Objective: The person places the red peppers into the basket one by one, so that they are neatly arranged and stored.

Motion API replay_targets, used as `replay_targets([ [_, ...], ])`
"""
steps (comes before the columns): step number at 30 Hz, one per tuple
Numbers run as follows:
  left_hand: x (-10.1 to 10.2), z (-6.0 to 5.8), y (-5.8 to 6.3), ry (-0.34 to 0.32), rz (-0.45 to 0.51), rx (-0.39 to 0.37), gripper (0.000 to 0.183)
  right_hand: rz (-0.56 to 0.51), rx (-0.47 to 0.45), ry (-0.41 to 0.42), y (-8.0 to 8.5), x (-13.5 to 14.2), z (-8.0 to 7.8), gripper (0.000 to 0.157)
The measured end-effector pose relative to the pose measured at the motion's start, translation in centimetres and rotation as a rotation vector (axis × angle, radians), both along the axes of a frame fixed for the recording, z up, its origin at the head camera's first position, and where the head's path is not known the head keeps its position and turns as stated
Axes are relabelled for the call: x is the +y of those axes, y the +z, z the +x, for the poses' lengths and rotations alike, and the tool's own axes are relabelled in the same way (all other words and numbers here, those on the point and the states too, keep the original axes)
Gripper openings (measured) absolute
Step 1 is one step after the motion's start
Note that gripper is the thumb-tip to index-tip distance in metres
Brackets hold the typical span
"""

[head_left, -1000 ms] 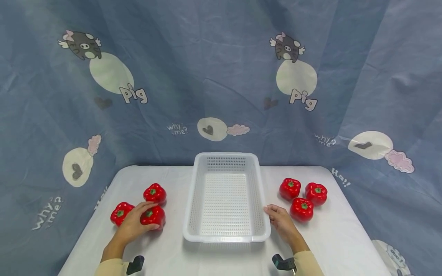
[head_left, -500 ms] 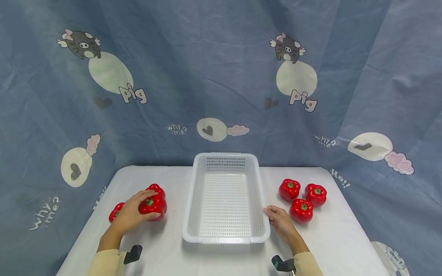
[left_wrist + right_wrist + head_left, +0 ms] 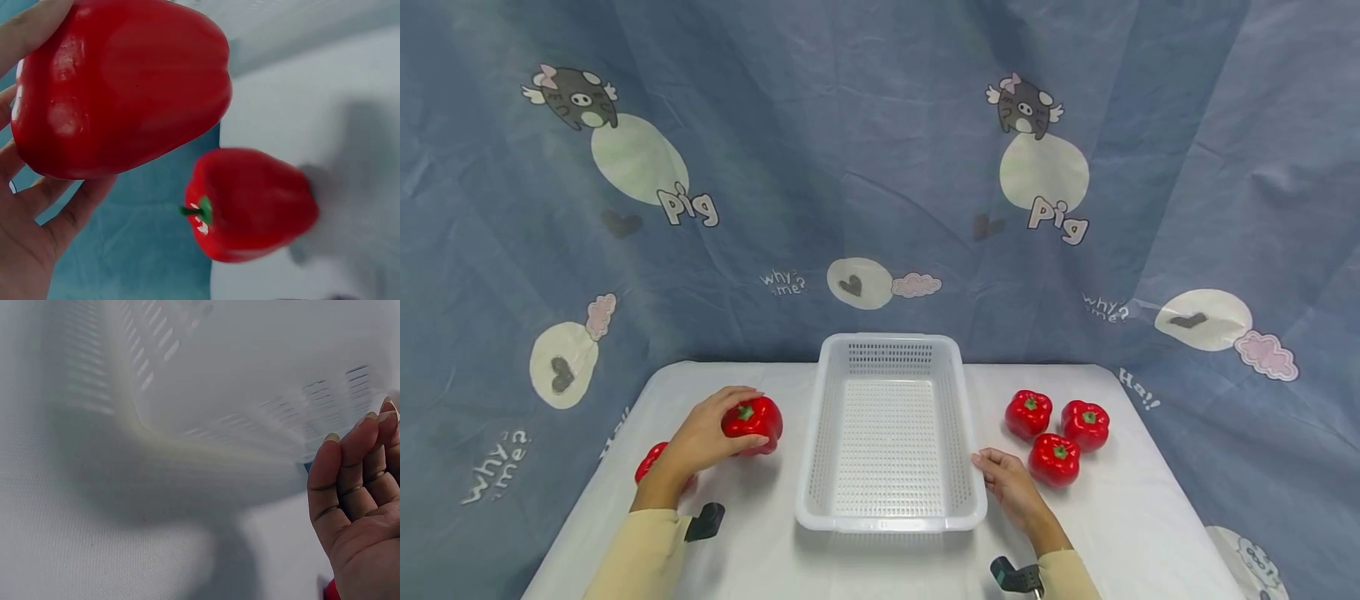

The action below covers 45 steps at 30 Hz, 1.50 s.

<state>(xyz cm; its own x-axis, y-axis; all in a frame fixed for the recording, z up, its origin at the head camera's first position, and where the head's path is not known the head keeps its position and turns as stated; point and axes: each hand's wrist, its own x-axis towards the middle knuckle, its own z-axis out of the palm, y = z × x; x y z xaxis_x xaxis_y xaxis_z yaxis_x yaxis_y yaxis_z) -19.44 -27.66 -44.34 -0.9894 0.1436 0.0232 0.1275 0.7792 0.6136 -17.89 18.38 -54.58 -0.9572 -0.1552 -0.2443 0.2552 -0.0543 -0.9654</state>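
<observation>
Gleaming red, the held pepper (image 3: 763, 418) has a green stem (image 3: 745, 412).

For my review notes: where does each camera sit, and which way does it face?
Head: worn on the head, facing forward and down over the table and basket toward the cloth; left hand, right hand and sleeves show.
Left wrist: facing the held pepper and a second pepper; part of the left hand shows.
Right wrist: facing the basket close up; part of the right hand shows.
Shared: head and left wrist both show the held pepper; head and right wrist, the basket.
</observation>
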Motion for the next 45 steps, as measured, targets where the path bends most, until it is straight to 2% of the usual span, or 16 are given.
replay_targets([
  [14,3.5,-2.9,3.2,0.003,-0.07,-0.01,0.088,-0.004,-0.003,0.004,-0.2,0.2,0.2,0.029],
  [38,8.0,-8.4,3.6,-0.078,-0.029,-0.01,0.078,0.005,0.007,0.029,0.0,0.5,0.0,0.032],
  [45,9.1,-9.6,3.1,-0.068,-0.019,-0.046,0.079,-0.007,0.01,0.041,0.0,0.4,-0.1,0.034],
])
